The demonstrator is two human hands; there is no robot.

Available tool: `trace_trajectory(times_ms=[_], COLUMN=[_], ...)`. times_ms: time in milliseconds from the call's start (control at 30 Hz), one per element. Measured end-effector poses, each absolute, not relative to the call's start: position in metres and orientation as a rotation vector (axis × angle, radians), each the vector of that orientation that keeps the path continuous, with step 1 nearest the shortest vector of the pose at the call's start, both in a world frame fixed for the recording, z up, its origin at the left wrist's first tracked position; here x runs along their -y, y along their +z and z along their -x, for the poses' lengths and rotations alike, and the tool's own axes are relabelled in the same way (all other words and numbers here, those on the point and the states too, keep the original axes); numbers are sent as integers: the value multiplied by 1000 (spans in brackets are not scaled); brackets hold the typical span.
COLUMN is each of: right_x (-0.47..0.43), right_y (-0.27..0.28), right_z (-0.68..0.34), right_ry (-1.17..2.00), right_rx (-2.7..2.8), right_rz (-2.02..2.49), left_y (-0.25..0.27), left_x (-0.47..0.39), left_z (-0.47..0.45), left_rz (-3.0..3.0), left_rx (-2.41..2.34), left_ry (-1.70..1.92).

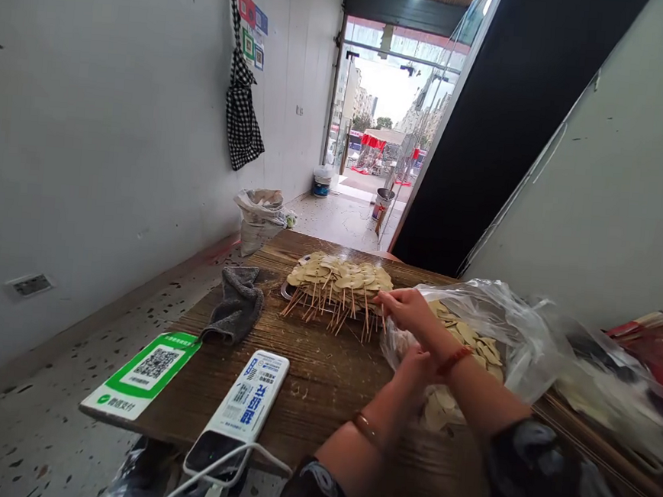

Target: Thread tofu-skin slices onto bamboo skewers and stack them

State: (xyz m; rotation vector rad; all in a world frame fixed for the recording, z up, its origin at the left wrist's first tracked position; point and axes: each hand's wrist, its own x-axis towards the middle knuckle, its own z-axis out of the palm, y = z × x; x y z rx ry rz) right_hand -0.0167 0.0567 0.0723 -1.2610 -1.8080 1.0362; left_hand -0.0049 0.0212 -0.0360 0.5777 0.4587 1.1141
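Observation:
A heap of tan, flat slices threaded on bamboo skewers (pixel 337 280) lies on a metal tray (pixel 287 291) at the far side of the wooden table (pixel 309 385). My right hand (pixel 410 310), with a red bracelet on its wrist, reaches to the heap's right edge, fingers pinched on a skewer's stick end. My left hand (pixel 414 366) is lower, partly hidden under my right wrist, at the mouth of a clear plastic bag (pixel 525 333) that holds loose tan slices (pixel 476 344). Whether the left hand holds a slice is hidden.
A grey cloth (pixel 238 302) lies left of the tray. A green QR-code card (pixel 141 375) and a white power bank (pixel 244 410) with a cable sit at the table's near left edge. More plastic and red items (pixel 644 357) crowd the right. A bagged bin (pixel 260 216) stands by the open doorway.

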Motion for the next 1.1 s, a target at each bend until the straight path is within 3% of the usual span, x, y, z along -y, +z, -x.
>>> trace_trajectory(times_ms=[133,333,567,867,967,1100], right_x=[-22,32,69,53,39,18], right_y=[80,45,11,-30,-49,-69], right_z=[-60,-195,-319,-328,-333,-350], right_ry=[861,667,151,93,-155,-192], right_rx=[1764,1632,1561,1801,1980,2110], right_rz=[1312,1629,1992,1880,1874,1849], left_y=[-17,0,10,11,7,4], left_x=[-12,-5,-11,-6,-4,-4], left_z=[10,13,13,16,16,17], left_rz=[-662,-766,-855,-897,-877,-865], left_rx=[-526,-581,-612,-653,-652,-637], left_ry=[1108,1062,1091,1103,1088,1107])
